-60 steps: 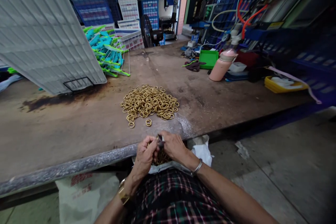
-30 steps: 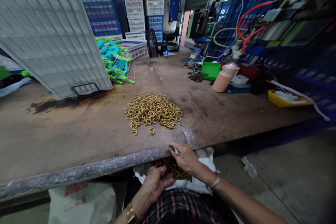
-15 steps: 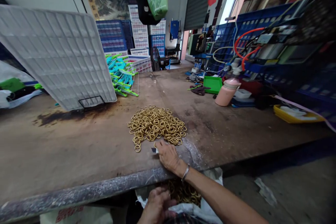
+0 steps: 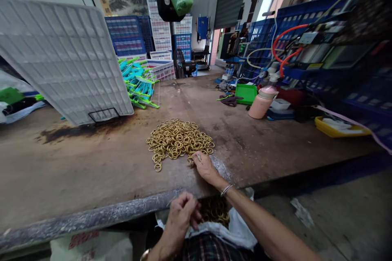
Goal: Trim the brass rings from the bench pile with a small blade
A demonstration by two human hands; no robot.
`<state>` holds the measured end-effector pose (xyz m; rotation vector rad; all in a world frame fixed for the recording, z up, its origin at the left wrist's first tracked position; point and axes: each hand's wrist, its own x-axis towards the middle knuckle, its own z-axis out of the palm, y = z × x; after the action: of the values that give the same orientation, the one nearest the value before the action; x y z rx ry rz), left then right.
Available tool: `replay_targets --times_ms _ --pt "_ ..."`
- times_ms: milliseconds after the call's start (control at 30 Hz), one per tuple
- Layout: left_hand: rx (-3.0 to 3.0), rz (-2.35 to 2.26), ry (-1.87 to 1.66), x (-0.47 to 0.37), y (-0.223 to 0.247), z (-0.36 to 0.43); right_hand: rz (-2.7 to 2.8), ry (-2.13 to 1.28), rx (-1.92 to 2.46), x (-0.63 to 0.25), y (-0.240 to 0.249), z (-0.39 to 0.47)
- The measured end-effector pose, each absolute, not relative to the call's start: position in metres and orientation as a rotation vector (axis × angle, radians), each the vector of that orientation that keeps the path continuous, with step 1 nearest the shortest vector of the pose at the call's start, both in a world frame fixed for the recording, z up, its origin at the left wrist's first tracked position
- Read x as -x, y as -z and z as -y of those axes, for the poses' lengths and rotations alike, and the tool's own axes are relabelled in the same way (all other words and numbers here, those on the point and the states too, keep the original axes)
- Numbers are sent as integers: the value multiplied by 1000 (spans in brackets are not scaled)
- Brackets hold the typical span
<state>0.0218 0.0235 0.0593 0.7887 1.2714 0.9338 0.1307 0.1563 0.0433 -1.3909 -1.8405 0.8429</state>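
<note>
A heap of brass-coloured rings [image 4: 177,138] lies on the brown table [image 4: 92,171]. My right hand [image 4: 204,166], with a bracelet at the wrist, is at the heap's near right edge, its fingers pinched; a small light object shows at the fingertips, too small to name. Below the table's edge, my left hand [image 4: 183,212] is held over the left side of an open white sack [image 4: 241,228] of more rings [image 4: 216,210]. Its fingers are curled together, and what they hold, if anything, is hidden.
A white rack [image 4: 67,61] stands at the left beside turquoise and green plastic pieces [image 4: 139,83]. Toward the right are a green tray [image 4: 246,94], a pink bottle [image 4: 262,102] and a yellow tray [image 4: 339,127].
My right hand has shifted right and slightly up along the heap's near edge. My left hand has risen toward the table's edge. The view has tilted slightly down.
</note>
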Motion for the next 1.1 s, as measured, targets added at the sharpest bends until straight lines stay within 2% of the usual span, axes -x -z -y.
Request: replay_targets --times_ms 200,333,767,1100 --pt "-942 -1418 -1208 -10 -74 -63 1646 -1038 1242 -133 -50 -146" --pt "-1028 -1429 -1219 -8 -63 -75 1638 -1163 1226 -133 -57 -131" --pt "-1308 -1478 -1319 -5 -57 -70 1742 -1245 1246 -124 -58 -118" --pt "-958 -1276 -1120 -1 -54 -69 1698 -1218 1296 -120 -51 -120"
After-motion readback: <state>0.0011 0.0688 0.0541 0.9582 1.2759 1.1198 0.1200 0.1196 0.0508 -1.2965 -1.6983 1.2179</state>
